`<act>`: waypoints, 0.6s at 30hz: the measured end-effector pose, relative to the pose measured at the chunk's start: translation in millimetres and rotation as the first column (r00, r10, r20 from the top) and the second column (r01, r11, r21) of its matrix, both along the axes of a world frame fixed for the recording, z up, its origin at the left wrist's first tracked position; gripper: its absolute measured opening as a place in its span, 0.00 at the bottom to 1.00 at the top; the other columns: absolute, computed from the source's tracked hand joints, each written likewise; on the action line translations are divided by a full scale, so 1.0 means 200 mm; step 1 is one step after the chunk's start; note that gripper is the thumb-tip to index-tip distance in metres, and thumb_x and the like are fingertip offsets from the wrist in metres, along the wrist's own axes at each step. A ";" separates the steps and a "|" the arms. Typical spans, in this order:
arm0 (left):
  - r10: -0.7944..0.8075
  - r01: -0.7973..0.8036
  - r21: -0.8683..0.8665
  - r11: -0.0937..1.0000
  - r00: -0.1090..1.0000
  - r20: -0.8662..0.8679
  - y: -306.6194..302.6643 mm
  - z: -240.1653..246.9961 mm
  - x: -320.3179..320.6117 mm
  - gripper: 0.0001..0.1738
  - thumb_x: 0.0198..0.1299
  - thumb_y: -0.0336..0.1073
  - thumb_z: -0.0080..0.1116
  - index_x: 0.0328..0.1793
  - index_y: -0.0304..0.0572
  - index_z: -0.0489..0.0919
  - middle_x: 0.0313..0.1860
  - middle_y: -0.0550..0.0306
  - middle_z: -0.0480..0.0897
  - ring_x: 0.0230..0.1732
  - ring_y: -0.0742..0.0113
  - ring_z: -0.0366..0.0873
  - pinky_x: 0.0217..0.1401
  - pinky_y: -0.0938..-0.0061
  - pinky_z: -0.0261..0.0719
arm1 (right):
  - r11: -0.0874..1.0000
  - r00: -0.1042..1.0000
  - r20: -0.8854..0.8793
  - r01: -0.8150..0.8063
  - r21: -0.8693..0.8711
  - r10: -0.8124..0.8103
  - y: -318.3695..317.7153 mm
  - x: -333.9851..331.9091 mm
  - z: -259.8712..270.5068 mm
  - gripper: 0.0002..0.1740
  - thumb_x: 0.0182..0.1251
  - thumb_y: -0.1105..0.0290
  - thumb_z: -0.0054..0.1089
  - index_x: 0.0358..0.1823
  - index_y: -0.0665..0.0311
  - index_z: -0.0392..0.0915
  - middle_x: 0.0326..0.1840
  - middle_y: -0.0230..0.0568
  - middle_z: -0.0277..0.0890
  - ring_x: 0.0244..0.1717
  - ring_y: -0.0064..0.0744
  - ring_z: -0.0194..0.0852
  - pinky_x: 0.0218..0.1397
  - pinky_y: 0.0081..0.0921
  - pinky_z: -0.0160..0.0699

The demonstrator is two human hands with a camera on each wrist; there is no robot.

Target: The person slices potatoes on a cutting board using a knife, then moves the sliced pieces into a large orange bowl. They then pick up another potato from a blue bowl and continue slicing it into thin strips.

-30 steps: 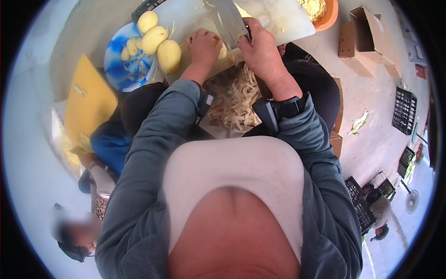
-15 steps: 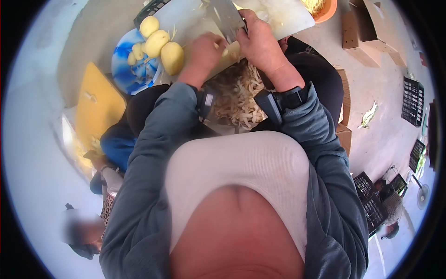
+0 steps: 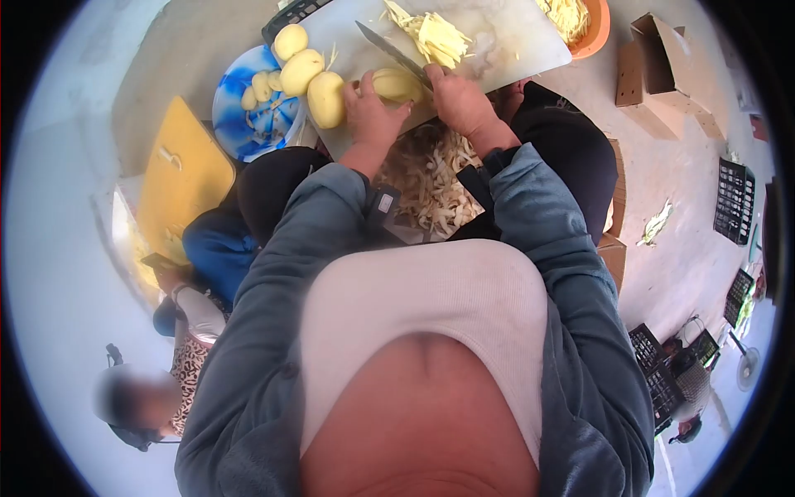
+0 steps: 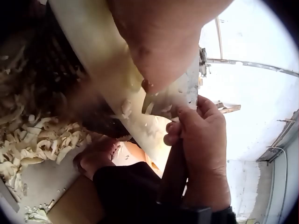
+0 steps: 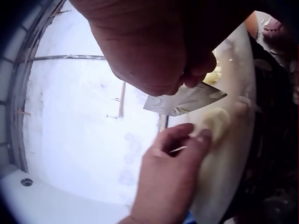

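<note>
On the white cutting board (image 3: 530,37) lies a peeled potato (image 3: 396,84), partly covered by the hands. My left hand (image 3: 374,118) holds its near left end, thumb and fingers spread to either side. My right hand (image 3: 464,101) grips the handle of a cleaver (image 3: 391,50), whose blade slants over the board beside the potato. In the right wrist view the cleaver blade (image 5: 187,100) hangs close to the potato slice end (image 5: 217,122). A heap of cut potato strips (image 3: 439,40) lies beyond the blade. Several whole peeled potatoes (image 3: 325,99) sit left of my left hand.
A blue and white basin (image 3: 236,137) with small potato pieces stands at left. Peelings (image 3: 435,178) fill a container below the board. An orange bowl (image 3: 592,33) of strips stands at far right, near a cardboard box (image 3: 654,66). Another person sits at left by a yellow board (image 3: 182,178).
The cleaver has turned from showing its broad face to nearly edge-on, uncovering the potato and the strips. My left hand has spread its fingers around the potato. My right hand has moved slightly nearer my body.
</note>
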State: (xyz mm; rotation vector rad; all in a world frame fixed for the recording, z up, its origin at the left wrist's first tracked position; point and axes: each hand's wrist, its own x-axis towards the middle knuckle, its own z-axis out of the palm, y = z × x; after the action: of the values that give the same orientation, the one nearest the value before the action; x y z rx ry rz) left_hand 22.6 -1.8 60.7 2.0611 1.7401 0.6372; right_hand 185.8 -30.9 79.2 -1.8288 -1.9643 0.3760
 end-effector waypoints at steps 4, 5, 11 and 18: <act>0.034 -0.030 -0.138 0.990 0.999 0.027 0.04 -0.12 0.00 0.50 0.35 0.42 0.75 0.67 0.36 0.62 0.59 0.42 0.61 0.61 0.46 0.65 0.63 0.64 0.69 | 0.994 0.999 0.022 -0.022 -0.103 0.024 0.00 -0.02 0.02 0.10 0.58 0.77 0.45 0.42 0.68 0.66 0.39 0.58 0.75 0.36 0.56 0.78 0.39 0.45 0.78; -0.015 0.018 -0.142 0.990 1.000 0.027 0.05 -0.14 0.00 0.51 0.35 0.41 0.75 0.67 0.35 0.61 0.59 0.42 0.61 0.61 0.46 0.65 0.64 0.64 0.68 | 0.994 0.999 0.029 -0.024 -0.108 0.027 -0.01 -0.03 0.03 0.10 0.58 0.77 0.45 0.42 0.68 0.66 0.39 0.58 0.75 0.36 0.56 0.78 0.39 0.45 0.78; -0.085 0.092 -0.149 0.985 0.995 0.052 0.09 -0.14 0.01 0.51 0.35 0.39 0.74 0.67 0.33 0.62 0.61 0.40 0.62 0.62 0.46 0.64 0.65 0.64 0.67 | 0.989 0.996 -0.003 -0.089 -0.120 0.089 -0.03 -0.01 0.01 0.11 0.55 0.81 0.46 0.42 0.69 0.65 0.38 0.59 0.74 0.37 0.58 0.77 0.41 0.45 0.77; -0.190 0.188 -0.111 0.976 0.982 -0.002 0.13 -0.16 -0.01 0.50 0.35 0.39 0.73 0.68 0.34 0.61 0.63 0.41 0.63 0.65 0.47 0.62 0.66 0.65 0.65 | 0.989 0.995 -0.098 -0.041 -0.142 0.027 -0.06 -0.02 0.00 0.12 0.55 0.81 0.45 0.41 0.69 0.63 0.38 0.63 0.73 0.38 0.62 0.75 0.43 0.49 0.74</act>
State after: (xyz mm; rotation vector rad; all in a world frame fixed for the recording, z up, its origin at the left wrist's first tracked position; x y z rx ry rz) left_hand 21.6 23.9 27.8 2.1239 1.5253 0.4604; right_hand 180.9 -43.5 78.5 -1.8295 -1.9495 0.6188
